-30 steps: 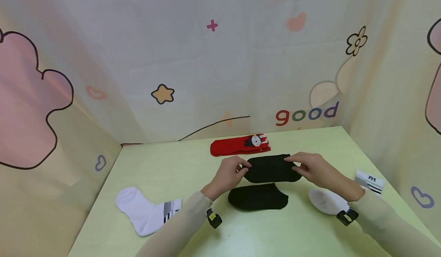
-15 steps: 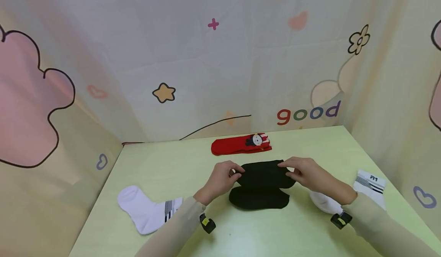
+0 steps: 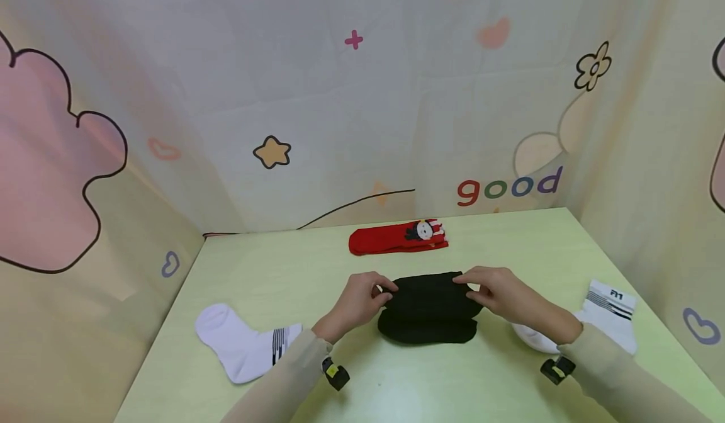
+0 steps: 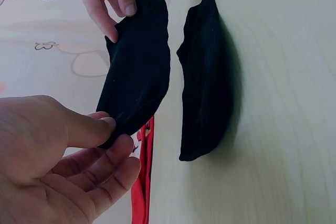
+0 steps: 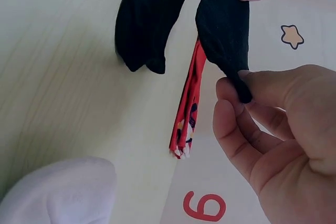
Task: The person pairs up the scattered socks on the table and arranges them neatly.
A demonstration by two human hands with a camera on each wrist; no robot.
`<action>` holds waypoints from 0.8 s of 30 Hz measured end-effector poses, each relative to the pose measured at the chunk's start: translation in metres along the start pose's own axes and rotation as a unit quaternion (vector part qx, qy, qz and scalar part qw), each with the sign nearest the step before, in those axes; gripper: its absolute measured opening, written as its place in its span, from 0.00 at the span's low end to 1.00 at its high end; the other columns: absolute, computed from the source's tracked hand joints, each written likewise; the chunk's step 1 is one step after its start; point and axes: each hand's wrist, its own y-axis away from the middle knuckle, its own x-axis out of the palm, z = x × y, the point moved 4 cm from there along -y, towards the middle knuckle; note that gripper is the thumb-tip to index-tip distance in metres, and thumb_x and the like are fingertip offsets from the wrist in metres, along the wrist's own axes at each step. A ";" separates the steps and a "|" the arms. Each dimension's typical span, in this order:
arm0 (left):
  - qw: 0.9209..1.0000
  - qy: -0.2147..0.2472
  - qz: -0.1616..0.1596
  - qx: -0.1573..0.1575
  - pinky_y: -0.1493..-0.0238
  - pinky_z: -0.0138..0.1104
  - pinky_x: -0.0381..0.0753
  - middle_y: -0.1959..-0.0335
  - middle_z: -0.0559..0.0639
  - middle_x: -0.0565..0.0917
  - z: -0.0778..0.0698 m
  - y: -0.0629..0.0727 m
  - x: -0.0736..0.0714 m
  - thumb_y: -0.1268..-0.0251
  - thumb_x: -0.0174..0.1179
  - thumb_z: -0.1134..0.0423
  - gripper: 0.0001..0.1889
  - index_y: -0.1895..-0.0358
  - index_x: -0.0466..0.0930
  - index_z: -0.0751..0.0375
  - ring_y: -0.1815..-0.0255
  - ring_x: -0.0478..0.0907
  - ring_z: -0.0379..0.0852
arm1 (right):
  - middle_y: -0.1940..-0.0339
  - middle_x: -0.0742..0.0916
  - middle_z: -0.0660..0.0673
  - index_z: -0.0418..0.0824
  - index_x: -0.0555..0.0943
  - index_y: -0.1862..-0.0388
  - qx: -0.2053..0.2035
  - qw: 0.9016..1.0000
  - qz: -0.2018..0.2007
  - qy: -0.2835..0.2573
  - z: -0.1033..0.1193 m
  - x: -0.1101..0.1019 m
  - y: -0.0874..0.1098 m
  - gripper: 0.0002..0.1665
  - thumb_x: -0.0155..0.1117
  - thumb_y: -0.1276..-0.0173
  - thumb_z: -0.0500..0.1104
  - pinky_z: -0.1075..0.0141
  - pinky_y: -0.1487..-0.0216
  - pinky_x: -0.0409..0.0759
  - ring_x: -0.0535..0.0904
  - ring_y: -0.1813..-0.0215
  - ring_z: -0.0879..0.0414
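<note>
Between my two hands a black ankle sock (image 3: pixel 430 294) is stretched flat, held up off the table. My left hand (image 3: pixel 355 302) pinches its left end between thumb and fingers, as the left wrist view also shows. At the other end, my right hand (image 3: pixel 501 292) pinches the sock's upper right corner; the right wrist view shows the black cloth (image 5: pixel 226 30) caught between thumb and forefinger. A second black ankle sock (image 4: pixel 203 82) lies on the table just in front, its far edge hidden in the head view behind the held one.
Behind the hands lies a red sock (image 3: pixel 391 238) with a cartoon figure. One white striped sock (image 3: pixel 238 350) lies at the left, partly under my left sleeve. Another white sock (image 3: pixel 608 316) lies at the right beneath my right forearm. A printed curtain (image 3: pixel 340 108) rises behind the table (image 3: pixel 408 385).
Both hands have brought the held black sock nearer and slightly left, so it now overlaps the black sock on the table in the head view. The grips stay the same.
</note>
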 end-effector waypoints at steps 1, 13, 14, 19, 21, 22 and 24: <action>1.000 0.000 0.002 -0.002 0.73 0.29 0.78 0.54 0.53 0.88 0.000 0.001 0.000 0.31 0.65 0.71 0.10 0.50 0.90 0.60 0.77 0.75 0.37 | 0.52 0.89 0.38 0.31 0.84 0.44 0.002 1.000 0.003 -0.001 0.000 0.001 0.000 0.21 0.71 0.37 0.27 0.71 0.68 0.82 0.75 0.72 0.67; 0.998 -0.013 0.059 -0.024 0.71 0.29 0.77 0.57 0.49 0.89 0.003 0.006 0.003 0.32 0.68 0.70 0.09 0.52 0.90 0.61 0.73 0.75 0.37 | 0.52 0.88 0.37 0.30 0.84 0.45 0.013 0.999 0.025 -0.027 0.002 0.014 0.005 0.20 0.72 0.37 0.27 0.71 0.70 0.80 0.73 0.73 0.68; 0.997 -0.013 0.065 -0.027 0.71 0.29 0.77 0.57 0.49 0.88 0.003 0.007 0.003 0.33 0.68 0.69 0.09 0.52 0.90 0.61 0.73 0.76 0.37 | 0.52 0.88 0.36 0.30 0.84 0.45 0.016 0.999 0.029 -0.031 0.002 0.016 0.005 0.20 0.72 0.37 0.27 0.71 0.70 0.80 0.74 0.73 0.68; 0.995 -0.012 0.089 -0.041 0.70 0.29 0.78 0.57 0.49 0.88 0.004 0.008 0.006 0.33 0.68 0.69 0.10 0.51 0.90 0.60 0.72 0.76 0.38 | 0.51 0.88 0.36 0.30 0.84 0.44 0.020 0.998 0.044 -0.040 0.001 0.023 0.006 0.20 0.71 0.36 0.28 0.71 0.68 0.81 0.75 0.70 0.67; 0.994 -0.011 0.095 -0.044 0.70 0.29 0.78 0.57 0.49 0.88 0.005 0.008 0.007 0.34 0.69 0.70 0.10 0.51 0.90 0.60 0.72 0.76 0.38 | 0.51 0.88 0.37 0.30 0.84 0.44 0.019 0.998 0.049 -0.040 0.000 0.025 0.006 0.20 0.71 0.36 0.28 0.70 0.67 0.81 0.75 0.68 0.66; 0.994 -0.012 0.098 -0.045 0.69 0.29 0.78 0.57 0.48 0.88 0.005 0.009 0.008 0.34 0.69 0.70 0.10 0.51 0.90 0.60 0.72 0.76 0.37 | 0.52 0.88 0.37 0.30 0.84 0.44 0.017 0.998 0.050 -0.038 0.001 0.026 0.007 0.20 0.71 0.36 0.28 0.70 0.66 0.81 0.76 0.67 0.65; 0.994 -0.013 0.101 -0.044 0.69 0.29 0.77 0.57 0.48 0.88 0.005 0.009 0.010 0.34 0.69 0.70 0.10 0.51 0.90 0.60 0.72 0.76 0.37 | 0.52 0.89 0.38 0.31 0.84 0.45 0.014 0.998 0.052 -0.031 0.000 0.028 0.007 0.20 0.71 0.36 0.28 0.69 0.64 0.82 0.78 0.64 0.62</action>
